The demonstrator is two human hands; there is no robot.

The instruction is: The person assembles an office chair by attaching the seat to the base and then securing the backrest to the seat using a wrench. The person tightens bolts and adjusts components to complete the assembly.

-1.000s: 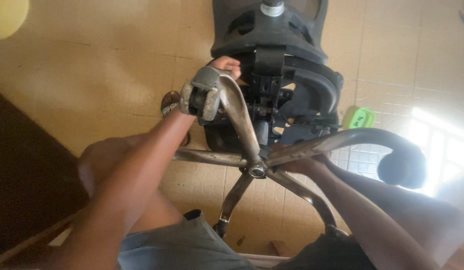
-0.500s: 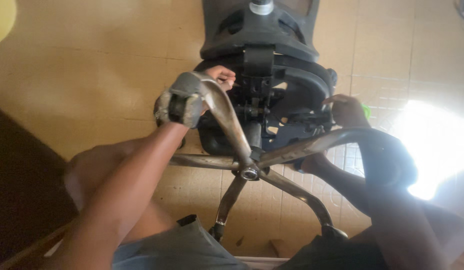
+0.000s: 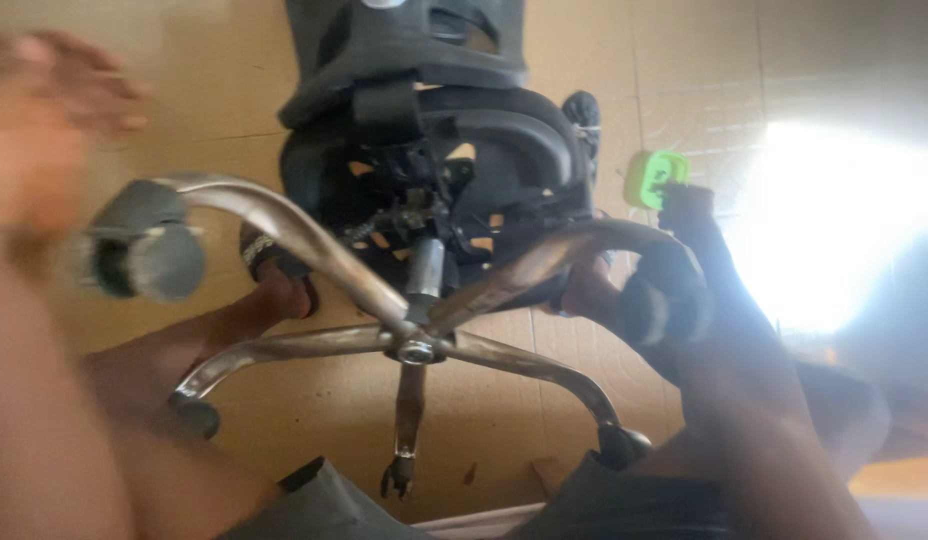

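- the office chair [image 3: 424, 120] lies tipped over on the tiled floor [image 3: 214, 90], its metal star base [image 3: 416, 345] turned up toward the camera, between the person's knees.
- left hand [image 3: 54, 110] is raised at the upper left, blurred, fingers spread apart and holding nothing; the grey caster [image 3: 144, 250] sits just below it.
- right hand [image 3: 584, 290] reaches under a base leg by the seat; whether it is gripping anything, i cannot tell.
- judged from the build, the chair is heavy and stiff; the polished legs look slippery, and the casters will likely spin or swivel if grabbed.
- the firmest hold is probably a leg near the hub or the centre column [image 3: 424, 270].
- a small green object [image 3: 656, 172] lies on the floor beyond.
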